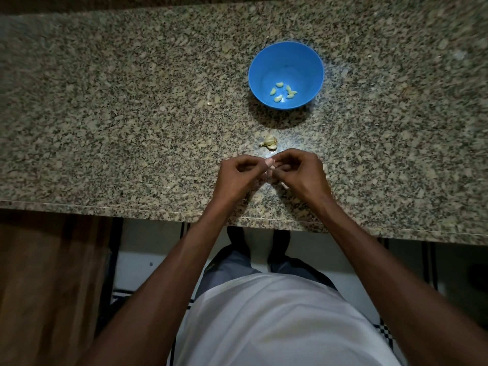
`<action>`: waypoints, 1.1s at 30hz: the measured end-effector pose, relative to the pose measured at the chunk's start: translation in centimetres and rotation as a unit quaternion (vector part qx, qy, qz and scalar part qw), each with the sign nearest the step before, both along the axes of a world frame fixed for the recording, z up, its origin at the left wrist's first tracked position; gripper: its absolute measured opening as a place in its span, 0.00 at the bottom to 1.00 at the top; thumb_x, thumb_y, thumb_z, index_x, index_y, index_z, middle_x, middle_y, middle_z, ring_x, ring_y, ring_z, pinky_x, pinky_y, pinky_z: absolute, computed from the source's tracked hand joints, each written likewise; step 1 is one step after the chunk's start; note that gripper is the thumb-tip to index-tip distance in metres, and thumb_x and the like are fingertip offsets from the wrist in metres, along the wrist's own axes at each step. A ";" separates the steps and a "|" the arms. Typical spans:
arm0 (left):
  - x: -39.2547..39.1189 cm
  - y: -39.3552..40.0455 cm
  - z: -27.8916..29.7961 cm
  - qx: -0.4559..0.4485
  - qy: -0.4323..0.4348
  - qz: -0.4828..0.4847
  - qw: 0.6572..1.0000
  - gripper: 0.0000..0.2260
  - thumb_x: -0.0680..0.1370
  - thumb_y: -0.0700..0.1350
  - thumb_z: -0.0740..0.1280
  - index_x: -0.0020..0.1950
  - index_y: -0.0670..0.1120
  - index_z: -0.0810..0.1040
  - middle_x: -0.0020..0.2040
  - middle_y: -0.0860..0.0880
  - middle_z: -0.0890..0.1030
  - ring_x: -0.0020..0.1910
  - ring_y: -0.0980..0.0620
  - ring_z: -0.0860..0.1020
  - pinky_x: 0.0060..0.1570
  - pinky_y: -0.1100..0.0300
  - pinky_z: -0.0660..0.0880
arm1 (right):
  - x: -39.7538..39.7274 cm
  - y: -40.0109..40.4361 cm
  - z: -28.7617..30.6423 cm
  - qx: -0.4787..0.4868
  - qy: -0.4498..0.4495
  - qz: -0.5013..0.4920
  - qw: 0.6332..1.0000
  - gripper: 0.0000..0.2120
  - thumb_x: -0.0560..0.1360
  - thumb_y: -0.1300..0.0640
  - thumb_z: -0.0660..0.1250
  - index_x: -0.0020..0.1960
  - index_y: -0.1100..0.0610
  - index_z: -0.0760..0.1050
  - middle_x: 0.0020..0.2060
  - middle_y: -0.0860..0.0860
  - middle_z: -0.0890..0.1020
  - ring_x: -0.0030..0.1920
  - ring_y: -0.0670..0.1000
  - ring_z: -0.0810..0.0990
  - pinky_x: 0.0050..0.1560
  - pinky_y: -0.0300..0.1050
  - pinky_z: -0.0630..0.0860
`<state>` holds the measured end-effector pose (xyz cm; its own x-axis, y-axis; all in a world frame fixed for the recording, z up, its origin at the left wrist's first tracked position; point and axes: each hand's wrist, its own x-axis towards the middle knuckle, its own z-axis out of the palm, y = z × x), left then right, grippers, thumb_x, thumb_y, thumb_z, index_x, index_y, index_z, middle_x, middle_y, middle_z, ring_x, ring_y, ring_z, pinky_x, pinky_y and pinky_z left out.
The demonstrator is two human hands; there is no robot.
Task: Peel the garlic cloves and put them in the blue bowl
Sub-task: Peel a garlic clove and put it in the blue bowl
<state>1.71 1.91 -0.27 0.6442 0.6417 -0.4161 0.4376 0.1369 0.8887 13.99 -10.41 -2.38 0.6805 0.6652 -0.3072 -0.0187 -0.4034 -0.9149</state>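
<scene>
Left hand: the left hand (239,172) hangs just over the desk near its front edge, fingers curled inward, thumb and fingertips pinching a small pale garlic clove (269,163).
Right hand: the right hand (298,171) meets the left one at the fingertips, its fingers also curled and pinching at the same clove.
Clove in the hands: only a pale sliver of it shows between the fingertips; most of it is covered by the fingers, so whether its skin is on or off cannot be told.
Under the hands: a small pale spot (284,184) shows on the desk just below the right hand; too small and half hidden to name.
Garlic piece: a remnant of a garlic bulb (270,142) with papery skin lies on the desk just beyond the hands, between them and the bowl, touching neither.
Blue bowl: the blue bowl (309,52) stands upright farther back, toward the middle of the desk and slightly right of the hands.
Peeled cloves: about six peeled cloves (283,91) lie loose on the bottom of the bowl; the exact count is hard to make out.
Desk: the speckled granite desk (132,101) runs out of view at the left and right; its back edge lies in darkness.
Scrap: a tiny pale fleck (209,103) sits on the desk left of the bowl, too small to identify.
Person: forearms, a white shirt (277,326) and dim legs fill the lower part of the view below the front edge.
</scene>
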 end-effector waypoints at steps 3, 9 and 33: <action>0.1 0.0 -0.5 -0.009 -0.001 0.008 1.000 0.10 0.78 0.46 0.77 0.54 0.41 0.86 0.43 0.46 0.88 0.44 0.52 0.87 0.41 0.64 0.79 | -0.2 0.3 0.3 0.002 -0.045 0.003 0.999 0.10 0.71 0.60 0.82 0.50 0.56 0.86 0.41 0.47 0.88 0.42 0.43 0.87 0.43 0.39 0.84; 0.6 0.2 -1.3 -0.005 0.009 0.010 1.000 0.07 0.81 0.44 0.73 0.55 0.41 0.85 0.47 0.46 0.88 0.48 0.50 0.86 0.51 0.57 0.83 | 0.0 -0.1 0.6 0.033 0.062 -0.011 0.997 0.10 0.71 0.61 0.82 0.52 0.58 0.88 0.44 0.51 0.89 0.47 0.50 0.89 0.53 0.49 0.86; 0.6 0.5 -1.5 -0.051 -0.016 0.010 0.999 0.08 0.82 0.40 0.71 0.58 0.37 0.82 0.50 0.43 0.87 0.48 0.53 0.86 0.49 0.62 0.81 | 0.2 0.6 0.6 0.068 0.334 -0.083 0.937 0.09 0.78 0.67 0.73 0.56 0.68 0.84 0.43 0.59 0.88 0.43 0.51 0.87 0.51 0.44 0.85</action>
<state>2.29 2.41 -1.73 0.6458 0.6095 -0.4598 0.4060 0.2358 0.8829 14.24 -9.82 -1.75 0.4645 0.6316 -0.6207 -0.6564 -0.2249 -0.7201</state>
